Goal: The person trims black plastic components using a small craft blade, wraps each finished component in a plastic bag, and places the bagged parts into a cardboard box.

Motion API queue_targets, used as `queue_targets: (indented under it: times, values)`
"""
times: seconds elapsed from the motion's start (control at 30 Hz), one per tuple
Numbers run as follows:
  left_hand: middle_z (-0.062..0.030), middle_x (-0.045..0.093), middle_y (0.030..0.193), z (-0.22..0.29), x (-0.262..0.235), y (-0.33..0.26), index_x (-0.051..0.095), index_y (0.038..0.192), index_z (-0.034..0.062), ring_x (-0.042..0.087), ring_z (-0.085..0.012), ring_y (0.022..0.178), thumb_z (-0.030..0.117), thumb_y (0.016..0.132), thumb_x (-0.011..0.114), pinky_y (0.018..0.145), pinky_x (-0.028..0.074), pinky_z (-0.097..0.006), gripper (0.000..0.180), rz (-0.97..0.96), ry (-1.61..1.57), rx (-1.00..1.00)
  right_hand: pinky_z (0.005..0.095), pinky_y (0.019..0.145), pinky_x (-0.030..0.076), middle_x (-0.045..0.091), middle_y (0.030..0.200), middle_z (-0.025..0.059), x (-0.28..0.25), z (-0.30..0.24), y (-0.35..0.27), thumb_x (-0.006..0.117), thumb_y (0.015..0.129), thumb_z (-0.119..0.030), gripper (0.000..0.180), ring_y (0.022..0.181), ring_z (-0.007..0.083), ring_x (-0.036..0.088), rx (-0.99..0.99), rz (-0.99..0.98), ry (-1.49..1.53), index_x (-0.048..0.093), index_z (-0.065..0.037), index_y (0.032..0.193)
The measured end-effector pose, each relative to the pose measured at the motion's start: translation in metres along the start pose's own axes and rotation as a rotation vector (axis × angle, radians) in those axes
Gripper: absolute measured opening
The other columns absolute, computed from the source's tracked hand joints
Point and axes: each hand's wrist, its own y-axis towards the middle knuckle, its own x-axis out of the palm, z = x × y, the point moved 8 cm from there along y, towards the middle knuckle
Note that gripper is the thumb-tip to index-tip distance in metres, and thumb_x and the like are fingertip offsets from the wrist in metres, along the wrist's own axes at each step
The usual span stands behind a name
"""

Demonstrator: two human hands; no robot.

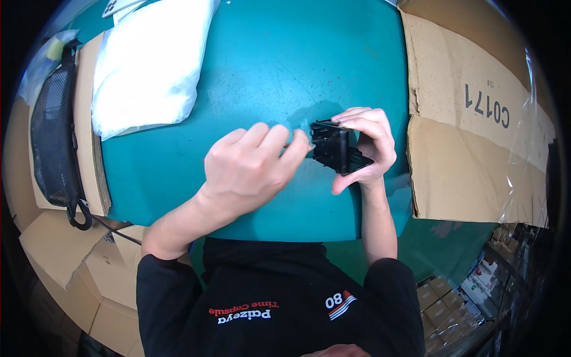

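Note:
A black plastic part (340,147), square-framed with ribs and prongs on its left side, is held above the table. My right hand (379,141) grips it from the right, fingers over its top edge and thumb under its lower edge. Close to the part's pronged left side is my left hand (250,163), its fingers curled into a pinch. Whatever those fingertips hold, if anything, is hidden and slightly blurred. Whether they touch the part I cannot tell.
The table has a green top (262,71). A white plastic bag (154,65) lies at the back left, beside a black mesh pouch (56,134) on cardboard. A large cardboard box (476,131) stands along the right edge. An open carton (95,268) sits at the lower left.

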Motion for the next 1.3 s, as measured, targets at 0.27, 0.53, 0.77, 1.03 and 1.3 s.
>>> queue_targets:
  times: [0.27, 0.53, 0.77, 1.03, 1.3]
  values:
    - [-0.0012, 0.05, 0.071, -0.023, -0.013, 0.005, 0.074, 0.101, 0.009, 0.046, -0.0181, 0.056, 0.016, 0.084, 0.08, 0.05, 0.037, -0.032, 0.019, 0.178, -0.316, -0.066, 0.0448, 0.086, 0.057, 0.057, 0.109, 0.0132, -0.009, 0.034, -0.018, 0.063, 0.062, -0.091, 0.113, 0.097, 0.0295, 0.064, 0.352, 0.277, 0.512, 0.052, 0.004, 0.122]
    - [-0.0022, 0.05, 0.074, -0.023, 0.014, 0.001, 0.074, 0.12, 0.0108, 0.054, -0.0174, 0.057, 0.02, 0.084, 0.081, 0.05, 0.043, -0.033, 0.038, 0.11, -0.585, -0.135, 0.0469, 0.092, 0.057, 0.065, 0.121, 0.0203, 0.024, 0.06, -0.051, 0.044, 0.096, -0.078, 0.09, 0.112, 0.0338, 0.064, 0.995, 0.491, 1.294, 0.056, 0.002, 0.136]
    - [-0.0011, 0.051, 0.075, -0.01, 0.018, 0.001, 0.075, 0.119, 0.0138, 0.056, -0.0163, 0.057, 0.024, 0.084, 0.081, 0.05, 0.045, -0.033, 0.037, 0.034, -0.517, -0.09, 0.0455, 0.094, 0.054, 0.066, 0.121, 0.019, 0.04, 0.053, -0.054, 0.041, 0.098, -0.077, 0.086, 0.11, 0.0323, 0.064, 1.09, 0.494, 1.35, 0.058, -0.001, 0.136]
    - [-0.0006, 0.051, 0.072, -0.011, 0.02, 0.001, 0.075, 0.119, 0.0136, 0.056, -0.0159, 0.058, 0.023, 0.083, 0.081, 0.05, 0.045, -0.033, 0.037, 0.052, -0.501, -0.057, 0.0458, 0.092, 0.057, 0.068, 0.119, 0.0164, 0.046, 0.051, -0.052, 0.039, 0.099, -0.076, 0.082, 0.107, 0.0295, 0.068, 1.072, 0.445, 1.356, 0.06, -0.005, 0.134]
    - [-0.0006, 0.051, 0.071, -0.01, 0.017, 0.001, 0.075, 0.118, 0.0122, 0.056, -0.016, 0.057, 0.021, 0.083, 0.081, 0.049, 0.044, -0.033, 0.036, 0.036, -0.503, -0.056, 0.0459, 0.091, 0.057, 0.068, 0.118, 0.0165, 0.047, 0.048, -0.052, 0.039, 0.1, -0.075, 0.08, 0.108, 0.0295, 0.068, 1.079, 0.424, 1.318, 0.061, -0.005, 0.133]
